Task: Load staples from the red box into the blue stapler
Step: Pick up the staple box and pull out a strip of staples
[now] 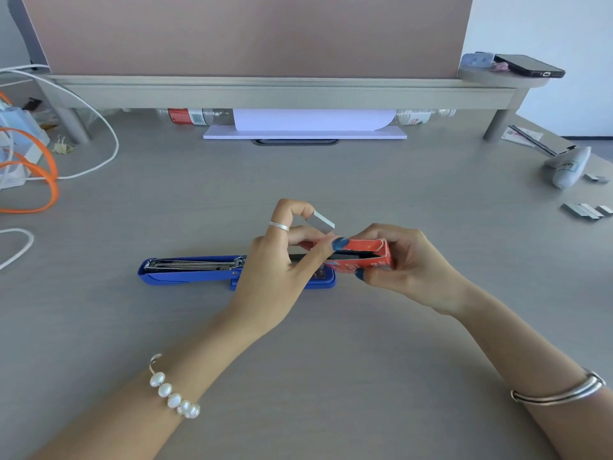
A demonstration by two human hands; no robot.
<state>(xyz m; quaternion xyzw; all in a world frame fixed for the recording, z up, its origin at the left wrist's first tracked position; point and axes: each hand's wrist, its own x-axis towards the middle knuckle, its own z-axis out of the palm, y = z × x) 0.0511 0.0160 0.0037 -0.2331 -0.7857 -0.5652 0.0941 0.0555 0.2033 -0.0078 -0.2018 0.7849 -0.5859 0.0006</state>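
Observation:
The blue stapler [185,272] lies swung open flat on the grey desk, its metal spring channel facing up on the left half. Its right half is hidden behind my hands. My left hand [278,260] hovers over the stapler's middle and pinches a silver strip of staples [323,222] between forefinger and middle finger, lifted just above the box. My right hand [404,260] grips the small red staple box [365,257], whose open end points left toward the strip.
Loose staple strips [587,210] and a white tube [569,167] lie at the far right. White and orange cables [39,167] sprawl on the left. A monitor riser [282,91] spans the back, with bottles and white paper under it and a phone [530,66] on its right end.

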